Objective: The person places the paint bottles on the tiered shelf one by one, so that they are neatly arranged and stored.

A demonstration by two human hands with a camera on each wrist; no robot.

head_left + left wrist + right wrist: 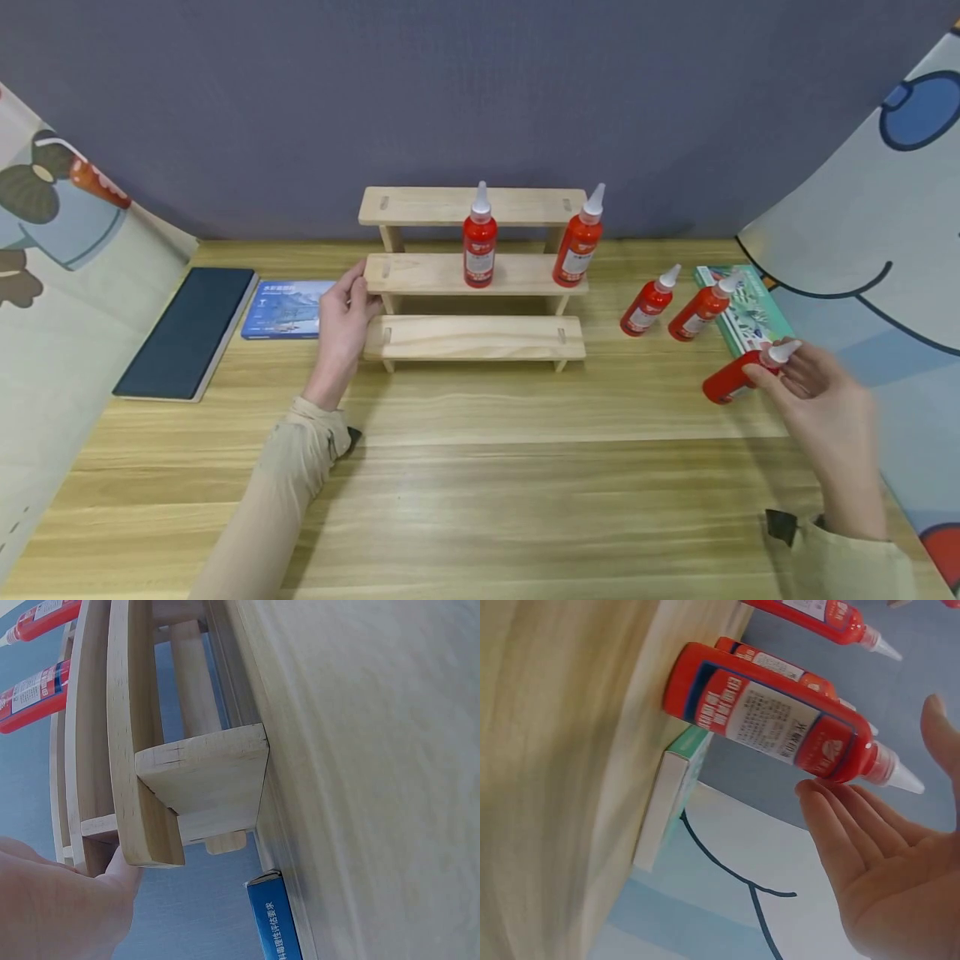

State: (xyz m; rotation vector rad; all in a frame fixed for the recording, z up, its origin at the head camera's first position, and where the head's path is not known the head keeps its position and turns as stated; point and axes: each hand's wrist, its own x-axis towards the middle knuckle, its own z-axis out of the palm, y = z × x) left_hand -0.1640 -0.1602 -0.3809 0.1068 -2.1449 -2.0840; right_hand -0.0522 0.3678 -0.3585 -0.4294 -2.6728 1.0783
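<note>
A three-step wooden display rack (474,337) stands at the back of the table. My left hand (345,314) grips its left end at the middle step; in the left wrist view the thumb (124,871) shows beside the wood. On the middle step stand two red squeeze bottles (480,250) with white pointed nozzles. At the right, my right hand (821,400) is around the top of another red bottle (727,382). The right wrist view shows that bottle (765,712) with straight fingertips (810,789) right at its side and the thumb (936,727) apart from it.
Two more red bottles (647,308) stand on the table right of the rack. Behind them lies a green box (757,321). At the left are a blue box (281,310) and a dark notebook (187,333). A dark partition (480,92) rises behind the table.
</note>
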